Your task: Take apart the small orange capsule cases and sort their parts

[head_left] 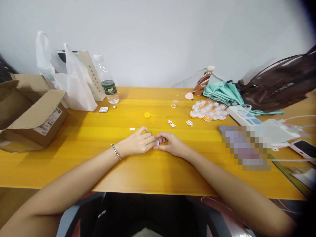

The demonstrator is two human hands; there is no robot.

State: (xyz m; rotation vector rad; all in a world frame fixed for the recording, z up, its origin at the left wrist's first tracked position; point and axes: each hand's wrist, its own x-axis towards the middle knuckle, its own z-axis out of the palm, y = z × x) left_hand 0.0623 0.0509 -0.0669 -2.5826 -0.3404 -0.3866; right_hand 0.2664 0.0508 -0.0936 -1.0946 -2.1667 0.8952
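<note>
Pinching one small white piece (pixel 157 142) together, left hand (pixel 137 143) and right hand (pixel 172 144) rest near an unreadable green-labelled bottle (pixel 107 83).

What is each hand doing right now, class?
Left hand: fingers closed on the small white piece.
Right hand: fingers closed on the same piece.

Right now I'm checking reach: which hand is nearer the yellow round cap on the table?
Left. The left hand lies just below the yellow round cap, slightly to its left. The right hand lies farther off, below and to its right.
</note>
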